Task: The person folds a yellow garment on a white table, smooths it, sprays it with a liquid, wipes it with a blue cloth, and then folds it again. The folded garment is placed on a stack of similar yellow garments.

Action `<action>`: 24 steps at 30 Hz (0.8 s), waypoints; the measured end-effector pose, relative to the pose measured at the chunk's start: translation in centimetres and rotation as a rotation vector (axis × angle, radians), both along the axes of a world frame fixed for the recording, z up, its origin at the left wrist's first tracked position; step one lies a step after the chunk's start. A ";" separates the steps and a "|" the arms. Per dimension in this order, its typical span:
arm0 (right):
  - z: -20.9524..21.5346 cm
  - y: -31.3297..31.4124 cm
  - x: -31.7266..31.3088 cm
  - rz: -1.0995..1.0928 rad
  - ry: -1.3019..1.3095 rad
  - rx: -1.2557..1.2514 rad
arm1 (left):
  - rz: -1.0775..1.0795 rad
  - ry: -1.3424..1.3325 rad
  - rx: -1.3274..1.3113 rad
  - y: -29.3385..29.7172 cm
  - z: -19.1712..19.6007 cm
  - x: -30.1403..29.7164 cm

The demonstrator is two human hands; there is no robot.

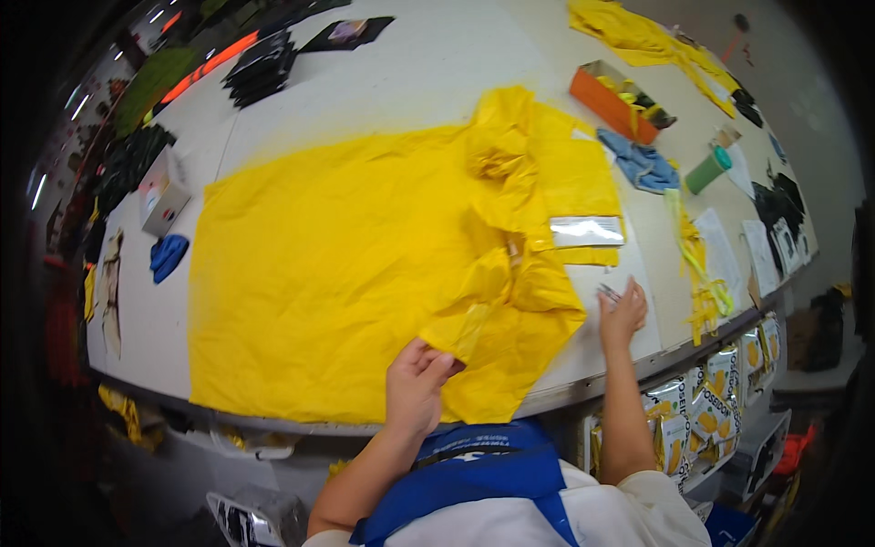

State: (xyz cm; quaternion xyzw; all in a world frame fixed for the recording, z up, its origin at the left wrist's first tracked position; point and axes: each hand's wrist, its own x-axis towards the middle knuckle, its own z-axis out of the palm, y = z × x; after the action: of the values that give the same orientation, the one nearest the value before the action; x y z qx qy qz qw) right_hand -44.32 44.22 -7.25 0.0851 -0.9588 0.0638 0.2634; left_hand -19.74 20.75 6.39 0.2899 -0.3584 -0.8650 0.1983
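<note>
A large yellow raincoat [337, 264] lies spread over the white table, its hood and sleeve end bunched toward the right. My left hand [419, 378] is closed, with thumb and fingers pinching a folded edge of the coat near the table's front. To the right of the coat, my right hand [624, 314] is closed just above the tabletop. Between its fingertips sits a small metallic tool [608, 293] that looks like thread snips. A flat silver packet [586, 231] rests on the coat's right part, beyond my right hand.
An orange box [612, 102] with small items, blue cloth [641, 162] and a green cup [708, 170] stand at the far right. Black packets [262, 68] lie far left. A white box [164, 193] and blue cloth bundle [168, 257] are at left. Packaged bags [711, 401] hang below the front edge.
</note>
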 end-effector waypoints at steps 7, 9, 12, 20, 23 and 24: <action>12.4 -11.4 11.3 1.274 -0.486 -0.738 | -0.050 -0.049 -0.122 0.8 -0.3 -1.2; 12.8 -12.0 11.9 1.217 -0.519 -0.743 | -0.042 -0.047 -0.141 0.5 -0.3 -1.0; 13.6 -11.4 12.3 1.267 -0.806 -0.817 | -0.030 -0.024 -0.134 -0.1 -0.8 -0.4; 14.7 -11.0 13.4 1.074 -0.822 -0.784 | -0.061 -0.009 -0.157 0.0 -1.1 0.6; 14.7 -12.6 13.9 1.140 -0.704 -0.756 | -0.058 -0.006 -0.164 0.1 -0.6 0.6; 14.1 -12.7 13.9 1.170 -0.630 -0.759 | -0.059 -0.006 -0.181 0.1 -0.6 0.7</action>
State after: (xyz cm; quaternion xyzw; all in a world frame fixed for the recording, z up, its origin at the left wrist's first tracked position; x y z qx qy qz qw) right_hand -30.38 31.51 6.89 0.4605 -0.6995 0.5394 -0.0879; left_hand -19.04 20.82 5.77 0.2627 -0.4438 -0.8338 0.1971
